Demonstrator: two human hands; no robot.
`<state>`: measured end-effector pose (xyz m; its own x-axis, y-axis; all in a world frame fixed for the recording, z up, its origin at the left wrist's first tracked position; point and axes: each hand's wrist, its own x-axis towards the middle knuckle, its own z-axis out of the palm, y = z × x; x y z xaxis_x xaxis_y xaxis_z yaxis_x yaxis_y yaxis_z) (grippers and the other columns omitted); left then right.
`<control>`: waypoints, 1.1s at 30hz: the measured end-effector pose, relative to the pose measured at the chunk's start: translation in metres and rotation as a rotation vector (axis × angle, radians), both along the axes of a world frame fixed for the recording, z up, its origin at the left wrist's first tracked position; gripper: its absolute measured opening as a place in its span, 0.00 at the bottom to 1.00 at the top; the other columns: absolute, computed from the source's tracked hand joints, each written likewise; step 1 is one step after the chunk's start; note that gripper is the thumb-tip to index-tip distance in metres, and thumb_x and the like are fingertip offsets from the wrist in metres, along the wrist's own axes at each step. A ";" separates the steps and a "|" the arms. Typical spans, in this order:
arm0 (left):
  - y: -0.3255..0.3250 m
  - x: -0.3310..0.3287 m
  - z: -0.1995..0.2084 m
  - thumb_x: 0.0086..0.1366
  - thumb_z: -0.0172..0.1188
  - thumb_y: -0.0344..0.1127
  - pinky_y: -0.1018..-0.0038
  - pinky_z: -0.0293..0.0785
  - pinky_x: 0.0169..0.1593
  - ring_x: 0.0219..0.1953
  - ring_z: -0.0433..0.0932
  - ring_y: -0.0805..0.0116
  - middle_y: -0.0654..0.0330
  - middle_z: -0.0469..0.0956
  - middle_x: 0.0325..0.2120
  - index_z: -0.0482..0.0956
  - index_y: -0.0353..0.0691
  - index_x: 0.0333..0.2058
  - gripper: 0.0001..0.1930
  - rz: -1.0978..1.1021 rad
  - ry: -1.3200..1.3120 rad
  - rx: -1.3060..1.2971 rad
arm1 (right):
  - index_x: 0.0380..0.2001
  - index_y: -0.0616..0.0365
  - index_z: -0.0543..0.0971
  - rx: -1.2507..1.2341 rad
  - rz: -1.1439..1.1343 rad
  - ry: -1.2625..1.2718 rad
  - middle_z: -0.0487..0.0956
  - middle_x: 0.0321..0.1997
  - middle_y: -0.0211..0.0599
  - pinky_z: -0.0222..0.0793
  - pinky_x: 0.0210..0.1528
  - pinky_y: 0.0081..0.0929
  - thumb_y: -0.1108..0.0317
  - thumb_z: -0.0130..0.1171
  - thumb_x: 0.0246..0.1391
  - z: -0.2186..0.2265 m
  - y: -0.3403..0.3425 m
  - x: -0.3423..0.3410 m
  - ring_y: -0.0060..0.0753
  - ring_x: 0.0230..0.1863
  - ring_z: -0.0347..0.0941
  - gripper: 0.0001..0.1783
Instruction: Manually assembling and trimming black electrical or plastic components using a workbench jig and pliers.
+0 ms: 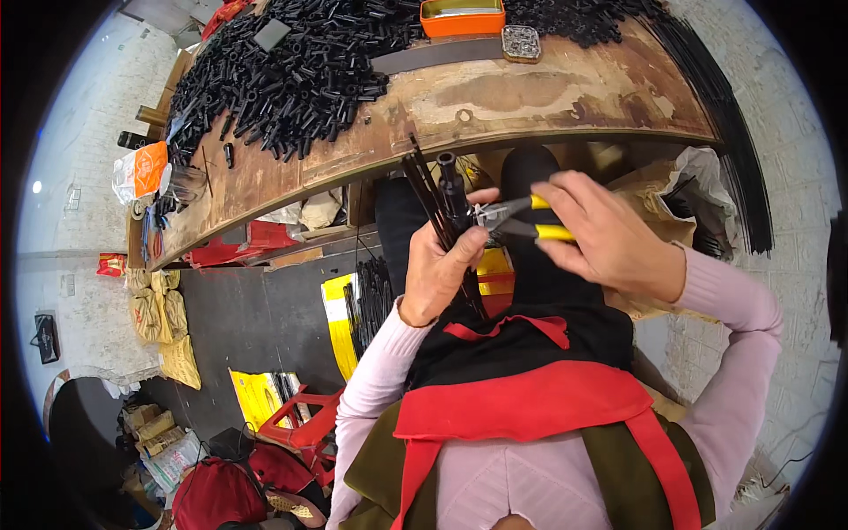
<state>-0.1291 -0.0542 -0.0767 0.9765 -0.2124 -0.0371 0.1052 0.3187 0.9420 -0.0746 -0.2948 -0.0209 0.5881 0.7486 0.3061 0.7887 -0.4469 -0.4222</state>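
Observation:
My left hand point(435, 274) is closed around a black tubular piece point(451, 187) with a hollow upper end, held upright over my lap. A bundle of thin black rods point(422, 185) is in the same grip, tilted to the left of the tube. My right hand point(609, 231) holds pliers point(503, 210) with yellow handles, the handles spread apart. The plier jaws are at the side of the tubular piece, just above my left thumb. What lies between the jaws is too small to make out.
Beyond my knees is a worn wooden table point(654, 84), its front edge close to my hands. It bears a heap of black tubes point(291, 79), an orange tin point(462, 26) and a small clear box point(521, 44). Long black rods point(738, 150) overhang its right end. A red stool point(305, 415) stands lower left.

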 end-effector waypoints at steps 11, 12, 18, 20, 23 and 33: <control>0.010 0.006 -0.001 0.67 0.62 0.49 0.83 0.58 0.29 0.24 0.62 0.83 0.71 0.67 0.22 0.71 0.31 0.59 0.30 -0.097 -0.021 0.004 | 0.40 0.62 0.70 -0.201 -0.058 0.890 0.74 0.27 0.40 0.67 0.31 0.32 0.64 0.64 0.54 0.032 0.004 -0.002 0.33 0.30 0.75 0.18; 0.008 0.007 -0.004 0.67 0.62 0.49 0.83 0.58 0.29 0.24 0.62 0.83 0.71 0.67 0.22 0.72 0.31 0.58 0.30 -0.066 -0.021 0.002 | 0.42 0.62 0.70 -0.059 -0.048 0.476 0.74 0.26 0.41 0.68 0.33 0.35 0.64 0.63 0.55 0.016 0.003 -0.002 0.38 0.29 0.75 0.18; 0.008 0.007 0.000 0.67 0.62 0.50 0.83 0.58 0.28 0.24 0.62 0.83 0.72 0.66 0.20 0.73 0.31 0.57 0.30 -0.064 -0.026 0.006 | 0.46 0.62 0.69 -0.059 -0.014 0.979 0.78 0.24 0.40 0.70 0.24 0.29 0.64 0.45 0.69 0.021 0.005 -0.001 0.35 0.21 0.77 0.12; 0.012 0.008 0.000 0.67 0.62 0.51 0.83 0.58 0.28 0.24 0.62 0.83 0.72 0.66 0.20 0.73 0.31 0.57 0.30 -0.073 -0.026 0.033 | 0.46 0.62 0.69 0.026 -0.002 1.009 0.78 0.24 0.39 0.70 0.24 0.27 0.63 0.43 0.70 0.004 0.006 -0.007 0.31 0.21 0.77 0.13; 0.015 0.008 -0.001 0.66 0.62 0.52 0.83 0.58 0.28 0.24 0.63 0.83 0.71 0.67 0.20 0.74 0.30 0.56 0.31 -0.084 -0.021 0.061 | 0.46 0.62 0.68 0.172 0.012 1.016 0.78 0.25 0.38 0.69 0.24 0.25 0.62 0.41 0.71 -0.028 0.011 -0.022 0.28 0.21 0.77 0.13; 0.013 0.008 0.000 0.64 0.65 0.50 0.84 0.59 0.28 0.23 0.63 0.83 0.70 0.68 0.21 0.72 0.28 0.56 0.32 -0.096 -0.009 0.011 | 0.45 0.63 0.69 0.059 0.024 1.256 0.75 0.15 0.35 0.67 0.21 0.23 0.71 0.56 0.58 0.013 0.010 -0.007 0.25 0.16 0.73 0.14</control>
